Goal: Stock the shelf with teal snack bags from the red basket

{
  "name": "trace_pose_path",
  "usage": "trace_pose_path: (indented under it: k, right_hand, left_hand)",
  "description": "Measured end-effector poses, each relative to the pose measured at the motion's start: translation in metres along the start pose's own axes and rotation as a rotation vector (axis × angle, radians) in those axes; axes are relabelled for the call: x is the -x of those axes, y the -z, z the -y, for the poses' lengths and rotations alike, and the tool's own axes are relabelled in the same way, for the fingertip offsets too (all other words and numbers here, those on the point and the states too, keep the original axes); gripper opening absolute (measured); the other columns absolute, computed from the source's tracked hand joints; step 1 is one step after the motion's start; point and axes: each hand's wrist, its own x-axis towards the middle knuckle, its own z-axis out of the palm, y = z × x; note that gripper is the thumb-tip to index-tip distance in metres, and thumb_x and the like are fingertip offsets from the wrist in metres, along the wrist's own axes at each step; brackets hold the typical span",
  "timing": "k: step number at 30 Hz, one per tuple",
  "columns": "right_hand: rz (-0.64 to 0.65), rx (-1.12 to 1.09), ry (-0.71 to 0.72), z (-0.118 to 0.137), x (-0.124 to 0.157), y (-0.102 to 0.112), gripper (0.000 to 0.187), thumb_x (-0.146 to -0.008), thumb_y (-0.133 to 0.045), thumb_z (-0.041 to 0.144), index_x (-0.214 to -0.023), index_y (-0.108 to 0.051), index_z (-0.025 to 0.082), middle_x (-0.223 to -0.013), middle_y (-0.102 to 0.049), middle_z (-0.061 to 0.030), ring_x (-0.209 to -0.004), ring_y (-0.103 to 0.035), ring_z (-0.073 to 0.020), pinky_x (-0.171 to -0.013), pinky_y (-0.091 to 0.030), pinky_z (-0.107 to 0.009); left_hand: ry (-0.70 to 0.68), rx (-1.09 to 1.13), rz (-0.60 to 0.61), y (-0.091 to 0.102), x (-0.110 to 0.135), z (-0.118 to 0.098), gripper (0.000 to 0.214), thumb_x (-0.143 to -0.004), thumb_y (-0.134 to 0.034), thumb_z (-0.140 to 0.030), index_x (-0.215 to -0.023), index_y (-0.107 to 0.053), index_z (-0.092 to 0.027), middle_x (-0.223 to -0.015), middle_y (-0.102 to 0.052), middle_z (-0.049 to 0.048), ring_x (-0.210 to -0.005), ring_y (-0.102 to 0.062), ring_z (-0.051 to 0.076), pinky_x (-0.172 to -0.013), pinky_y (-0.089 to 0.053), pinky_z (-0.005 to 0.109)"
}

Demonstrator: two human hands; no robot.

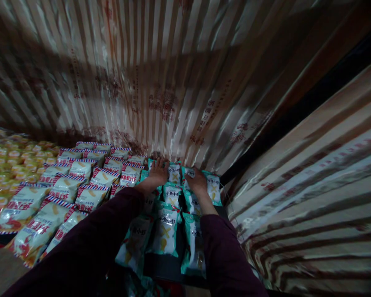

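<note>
The back-row middle green packet [174, 171], long axis pointing away, sits between the nearer, finger-spread left hand [157, 175] and right hand [197, 181], grip unclear.

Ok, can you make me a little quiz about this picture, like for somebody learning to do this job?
1. Pick one: the left hand and right hand are both at which things?
A) brown-and-white striped sheeting
B) white plastic packets with teal edges
C) slanting black bar

2. True or false: seen from here, the small, shiny yellow packages lie to the left of the white plastic packets with red, white and blue striped edges.

3. Fill in the colour: the person's long cloth sleeves are dark ____.

Key: 1. B; 2. True; 3. purple.
</note>
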Motion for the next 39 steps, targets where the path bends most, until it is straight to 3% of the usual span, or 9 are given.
trace_pose_path:
  k: [4, 8, 14, 17, 19, 22, 24, 28, 39]
  right_hand:
    - [0.052, 0.035, -0.016, 0.012, 0.003, -0.001, 0.058, -0.090, -0.048, 0.041, -0.141, -0.042, 0.013, -0.146, -0.044, -0.0160, -0.135, -0.040, -0.0269, -0.106, -0.037, -0.036]
    - [0.054, 0.008, 0.003, 0.013, 0.013, 0.018, 0.064, -0.092, -0.042, 0.048, -0.145, -0.037, 0.012, -0.147, -0.042, -0.0174, -0.137, -0.038, -0.0281, -0.109, -0.034, -0.040]
    - [-0.033, -0.291, 0.108, -0.034, 0.076, 0.051, 0.063, -0.092, -0.036, 0.055, -0.139, -0.046, 0.016, -0.145, -0.047, -0.0119, -0.137, -0.040, -0.0246, -0.115, -0.029, -0.041]
    - [-0.025, -0.486, -0.045, -0.059, 0.119, 0.043, 0.065, -0.091, -0.035, 0.059, -0.141, -0.046, 0.018, -0.144, -0.048, -0.0118, -0.136, -0.041, -0.0257, -0.115, -0.030, -0.045]
    - [-0.030, -0.595, -0.115, -0.071, 0.140, 0.030, 0.069, -0.090, -0.034, 0.062, -0.143, -0.042, 0.018, -0.146, -0.046, -0.0117, -0.139, -0.037, -0.0258, -0.116, -0.027, -0.046]
    - [-0.041, -0.713, -0.140, -0.076, 0.152, 0.011, 0.073, -0.089, -0.031, 0.068, -0.143, -0.043, 0.020, -0.146, -0.047, -0.0100, -0.139, -0.037, -0.0241, -0.115, -0.030, -0.044]
    - [-0.020, -0.771, -0.126, -0.074, 0.150, 0.003, 0.075, -0.087, -0.033, 0.070, -0.142, -0.043, 0.020, -0.146, -0.046, -0.0098, -0.139, -0.037, -0.0239, -0.114, -0.031, -0.044]
    - [0.021, -0.877, -0.079, -0.063, 0.142, -0.001, 0.074, -0.088, -0.031, 0.069, -0.143, -0.042, 0.020, -0.147, -0.044, -0.0098, -0.138, -0.039, -0.0220, -0.115, -0.030, -0.044]
    - [0.003, -0.836, -0.061, -0.057, 0.128, -0.006, 0.072, -0.087, -0.037, 0.066, -0.143, -0.042, 0.021, -0.144, -0.049, -0.0087, -0.138, -0.038, -0.0231, -0.115, -0.030, -0.043]
  left_hand:
    - [0.019, 0.022, 0.049, -0.001, -0.001, 0.002, 0.062, -0.092, -0.041, -0.031, -0.150, -0.025, -0.016, -0.158, -0.016, 0.0184, -0.147, -0.011, 0.034, -0.115, -0.017, 0.054]
    - [0.017, 0.025, 0.030, 0.005, 0.005, 0.000, 0.063, -0.093, -0.039, -0.029, -0.152, -0.020, -0.016, -0.159, -0.012, 0.0173, -0.147, -0.007, 0.033, -0.116, -0.013, 0.054]
    - [-0.173, 0.036, -0.041, 0.033, 0.048, -0.031, 0.059, -0.094, -0.039, -0.040, -0.148, -0.030, -0.019, -0.159, -0.017, 0.0136, -0.147, -0.009, 0.035, -0.116, -0.010, 0.057]
    - [-0.302, 0.066, -0.050, 0.036, 0.085, -0.056, 0.064, -0.093, -0.040, -0.047, -0.148, -0.031, -0.016, -0.156, -0.024, 0.0182, -0.144, -0.018, 0.038, -0.114, -0.018, 0.057]
    - [-0.402, 0.071, -0.078, 0.029, 0.112, -0.071, 0.068, -0.092, -0.042, -0.050, -0.148, -0.030, -0.013, -0.154, -0.026, 0.0214, -0.144, -0.020, 0.038, -0.114, -0.014, 0.059]
    - [-0.587, 0.066, -0.081, 0.011, 0.147, -0.087, 0.078, -0.087, -0.046, -0.058, -0.149, -0.027, -0.015, -0.153, -0.026, 0.0229, -0.144, -0.018, 0.038, -0.115, -0.007, 0.059]
    - [-0.627, 0.053, -0.026, -0.001, 0.161, -0.093, 0.078, -0.085, -0.050, -0.058, -0.148, -0.029, -0.017, -0.153, -0.026, 0.0240, -0.144, -0.018, 0.039, -0.114, -0.009, 0.058]
    - [-0.555, 0.026, 0.012, -0.013, 0.161, -0.095, 0.076, -0.085, -0.052, -0.055, -0.147, -0.031, -0.016, -0.151, -0.030, 0.0253, -0.143, -0.022, 0.040, -0.114, -0.013, 0.058]
    - [-0.554, 0.047, -0.097, -0.021, 0.144, -0.086, 0.075, -0.085, -0.056, -0.048, -0.147, -0.031, -0.014, -0.148, -0.037, 0.0242, -0.141, -0.028, 0.039, -0.114, -0.015, 0.058]
